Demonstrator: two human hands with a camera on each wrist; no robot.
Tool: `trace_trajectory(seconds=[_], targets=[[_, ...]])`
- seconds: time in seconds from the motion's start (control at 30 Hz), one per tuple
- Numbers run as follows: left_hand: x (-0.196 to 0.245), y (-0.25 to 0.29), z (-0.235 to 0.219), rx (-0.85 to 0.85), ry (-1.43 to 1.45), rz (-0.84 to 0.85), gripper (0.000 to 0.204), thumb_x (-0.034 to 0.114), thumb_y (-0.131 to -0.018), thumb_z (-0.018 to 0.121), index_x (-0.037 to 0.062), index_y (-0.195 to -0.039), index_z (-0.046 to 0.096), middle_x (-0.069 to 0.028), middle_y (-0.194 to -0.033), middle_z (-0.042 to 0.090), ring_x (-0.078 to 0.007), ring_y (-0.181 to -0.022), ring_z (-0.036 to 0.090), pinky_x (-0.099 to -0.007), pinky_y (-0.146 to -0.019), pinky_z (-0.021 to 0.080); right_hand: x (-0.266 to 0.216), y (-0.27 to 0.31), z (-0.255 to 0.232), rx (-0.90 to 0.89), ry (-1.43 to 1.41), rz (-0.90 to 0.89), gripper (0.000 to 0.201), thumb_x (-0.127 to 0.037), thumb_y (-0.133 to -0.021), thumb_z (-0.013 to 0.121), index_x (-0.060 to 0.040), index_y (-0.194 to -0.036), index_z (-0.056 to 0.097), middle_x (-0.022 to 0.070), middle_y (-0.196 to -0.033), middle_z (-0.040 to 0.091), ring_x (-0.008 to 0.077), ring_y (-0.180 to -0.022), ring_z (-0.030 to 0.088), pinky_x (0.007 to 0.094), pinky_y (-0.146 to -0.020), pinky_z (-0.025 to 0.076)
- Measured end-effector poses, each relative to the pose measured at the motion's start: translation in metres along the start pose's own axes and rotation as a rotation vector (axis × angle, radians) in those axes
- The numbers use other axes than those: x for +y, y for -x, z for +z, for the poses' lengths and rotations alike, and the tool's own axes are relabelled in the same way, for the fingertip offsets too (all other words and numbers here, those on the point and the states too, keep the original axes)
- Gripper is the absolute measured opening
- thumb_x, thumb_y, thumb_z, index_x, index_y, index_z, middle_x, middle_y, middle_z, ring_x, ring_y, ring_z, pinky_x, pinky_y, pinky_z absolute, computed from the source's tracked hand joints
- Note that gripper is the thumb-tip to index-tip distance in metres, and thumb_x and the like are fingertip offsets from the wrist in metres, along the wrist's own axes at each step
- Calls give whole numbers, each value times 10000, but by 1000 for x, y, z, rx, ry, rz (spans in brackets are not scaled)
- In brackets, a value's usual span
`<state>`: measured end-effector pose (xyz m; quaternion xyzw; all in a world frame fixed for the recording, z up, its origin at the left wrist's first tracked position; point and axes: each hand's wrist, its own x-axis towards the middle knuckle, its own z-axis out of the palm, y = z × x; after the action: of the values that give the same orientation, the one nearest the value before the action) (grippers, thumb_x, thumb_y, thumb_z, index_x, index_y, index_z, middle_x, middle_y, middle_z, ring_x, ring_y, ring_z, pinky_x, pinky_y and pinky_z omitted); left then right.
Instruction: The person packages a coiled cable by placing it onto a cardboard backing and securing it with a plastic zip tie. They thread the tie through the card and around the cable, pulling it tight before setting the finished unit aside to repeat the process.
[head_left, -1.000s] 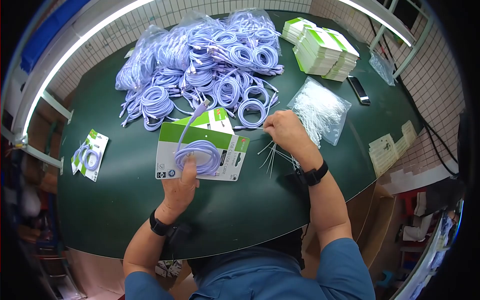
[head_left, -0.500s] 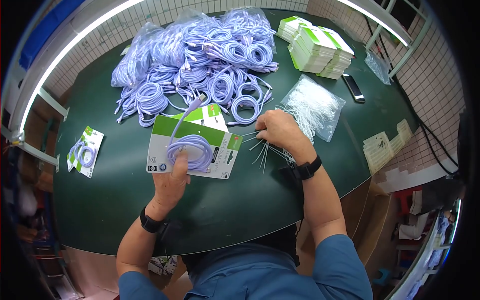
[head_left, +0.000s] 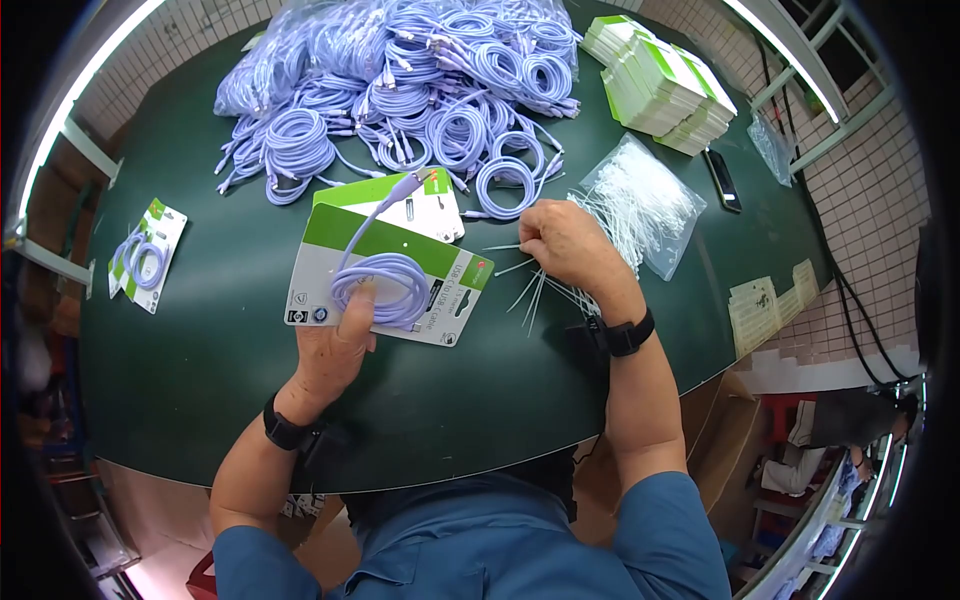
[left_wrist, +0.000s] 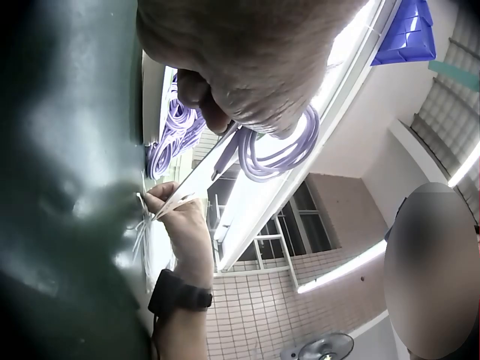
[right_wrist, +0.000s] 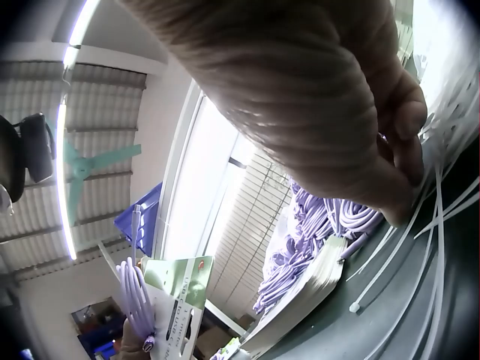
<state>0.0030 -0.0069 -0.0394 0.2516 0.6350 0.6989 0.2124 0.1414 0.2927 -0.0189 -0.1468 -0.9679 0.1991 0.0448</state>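
My left hand point(head_left: 335, 350) holds a green-and-white USB-C cable card point(head_left: 450, 285), the thumb pressing a coiled lilac cable point(head_left: 412, 285) onto its front. One plug end sticks up past the card's top edge. My right hand point(head_left: 570, 240) pinches a thin white cable tie point(head_left: 503, 247) by the fingertips. More loose ties point(head_left: 532, 300) fan out on the table below that hand. In the right wrist view, ties point(right_wrist: 439, 255) spread beside the curled fingers. The left wrist view shows the cable coil point(left_wrist: 289, 161) hanging beyond the left hand.
Behind the hands lies a big heap of coiled lilac cables point(head_left: 460, 140). More cards point(head_left: 435, 212) lie behind the held card. A bag of white ties point(head_left: 640, 195), stacked cards point(head_left: 660, 95) and a phone point(head_left: 722, 180) are at right. Carded cables point(head_left: 150, 255) lie at left.
The head view has shifted. The left hand still holds the card and coil, while the right hand stays by the loose ties with its fingertips together.
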Motion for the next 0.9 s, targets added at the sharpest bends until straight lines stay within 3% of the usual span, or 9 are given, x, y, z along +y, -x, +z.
trace_trajectory(seconds=[0.17, 0.3, 0.4, 0.43, 0.53, 0.7, 0.8, 0.83, 0.9], targets=[[-3, 2, -1, -5, 1, 30, 258, 173, -990, 709, 29, -1176, 603, -54, -953, 663, -92, -613, 590, -246, -439, 468, 4, -1, 9, 109, 42, -23, 115, -84, -825, 737, -9, -890, 677, 169, -861, 706, 394, -862, 683, 477, -780, 545], [-8, 1, -5, -19, -14, 124, 258, 198, -984, 745, 21, -1154, 667, -38, -820, 659, -115, -551, 573, -262, -447, 478, -6, 0, -3, 251, 42, -34, 118, -69, -853, 744, -3, -924, 677, 177, -859, 709, 341, -815, 702, 416, -749, 553], [-23, -11, -9, -203, -223, 725, 300, 176, -933, 799, 18, -1178, 729, -30, -699, 621, -150, -507, 559, -284, -454, 466, -31, 4, -25, 417, -321, 151, 74, -37, -917, 747, -3, -969, 706, 140, -859, 725, 211, -766, 707, 321, -714, 545], [-14, -13, -6, -204, -219, 734, 300, 176, -933, 799, 18, -1178, 729, -30, -699, 621, -150, -507, 559, -284, -454, 466, -31, 2, -26, 425, -316, 148, 74, -37, -917, 747, -3, -969, 706, 140, -859, 725, 211, -766, 707, 321, -714, 545], [24, -11, 0, -336, -464, 949, 371, 159, -854, 817, 23, -1197, 771, -25, -639, 551, -169, -495, 544, -308, -451, 433, -27, -1, -17, 692, -791, 33, 90, -8, -962, 738, -21, -1050, 751, 89, -858, 731, 105, -757, 672, 251, -692, 521], [35, -5, -1, -413, -588, 972, 371, 96, -791, 820, 18, -1150, 770, -37, -613, 526, -177, -480, 530, -304, -450, 395, -17, -5, -10, 784, -736, 22, 142, 6, -974, 727, -31, -1100, 779, 56, -870, 742, 84, -779, 665, 243, -693, 525], [41, -4, 0, -453, -664, 1030, 362, 132, -783, 829, 25, -1126, 788, -21, -616, 526, -148, -482, 522, -296, -443, 376, -6, -7, -10, 918, -350, -6, 140, -7, -966, 737, -4, -1098, 783, 61, -867, 745, 91, -780, 669, 245, -702, 531], [40, -4, 0, -454, -663, 1032, 362, 132, -783, 829, 25, -1126, 788, -21, -616, 526, -148, -482, 522, -296, -443, 376, -3, -6, -11, 919, -349, -6, 140, -7, -966, 737, -4, -1098, 783, 61, -867, 745, 91, -780, 669, 245, -702, 531], [38, -4, 1, -443, -669, 1047, 360, 164, -776, 835, 31, -1108, 799, -11, -613, 516, -139, -479, 510, -296, -439, 362, 5, -3, -12, 755, -150, 7, 136, -10, -965, 735, 12, -1091, 779, 59, -889, 748, 95, -778, 669, 249, -705, 533]])
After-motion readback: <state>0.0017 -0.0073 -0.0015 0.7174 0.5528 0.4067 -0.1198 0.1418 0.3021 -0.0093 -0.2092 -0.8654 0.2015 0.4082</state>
